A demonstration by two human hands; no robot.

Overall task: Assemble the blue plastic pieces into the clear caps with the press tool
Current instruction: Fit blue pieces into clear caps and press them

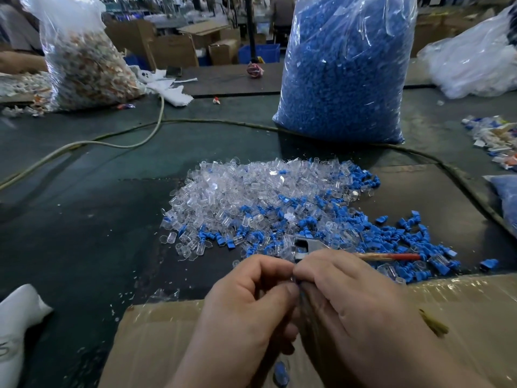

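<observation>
A heap of clear caps (246, 189) lies in the middle of the dark table, with loose blue plastic pieces (361, 231) spread along its near and right sides. The grey metal press tool (306, 246) with a red handle (402, 257) rests just beyond my fingers. My left hand (251, 298) and my right hand (349, 301) meet fingertip to fingertip above a cardboard box, pinching a small piece (294, 280) between them. A sliver of blue shows there; the rest of the piece is hidden by the fingers.
A tall clear bag of blue pieces (347, 68) stands behind the heap. Another bag of mixed parts (86, 63) sits far left. A hose (156, 124) crosses the table. The cardboard box (156, 340) lies under my wrists, with a blue piece (280, 372) inside it.
</observation>
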